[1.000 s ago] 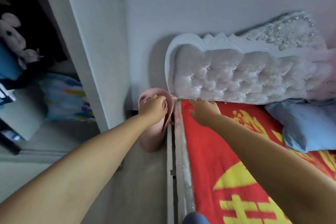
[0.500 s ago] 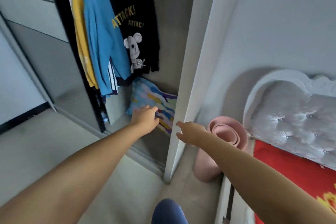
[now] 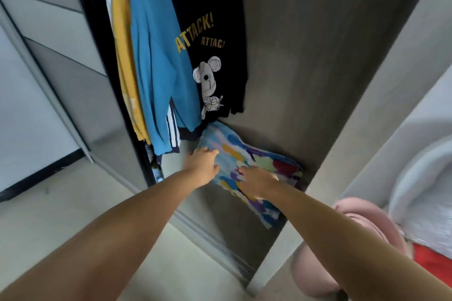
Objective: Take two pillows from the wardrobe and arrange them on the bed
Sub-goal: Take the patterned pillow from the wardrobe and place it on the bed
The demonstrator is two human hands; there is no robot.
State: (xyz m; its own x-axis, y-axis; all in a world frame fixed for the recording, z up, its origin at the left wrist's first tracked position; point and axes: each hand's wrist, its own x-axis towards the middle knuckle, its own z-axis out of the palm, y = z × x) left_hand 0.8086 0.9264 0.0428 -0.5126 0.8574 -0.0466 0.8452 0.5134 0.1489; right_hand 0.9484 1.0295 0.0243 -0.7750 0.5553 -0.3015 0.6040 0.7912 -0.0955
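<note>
Both hands lie on the patterned pillow with fingers spread flat over the fabric, neither one curled round it: the left hand rests on its upper left corner and the right hand presses on its middle, so no real hold shows on either side. The pillow sits at the bottom of the open wardrobe, leaning into the corner beneath the hanging black sweatshirt and blue top. Its long axis runs on a slant from the upper left, under the clothes, down to the lower right, towards the wardrobe's outer panel. The two hands sit close together on the left half of that line, so the lower right end lies beyond the right hand and is the nearer reach for that arm. A lift would likely call for the right hand to shift along the slant to the far end. The bed shows at the right edge, past a pink rolled mat.
</note>
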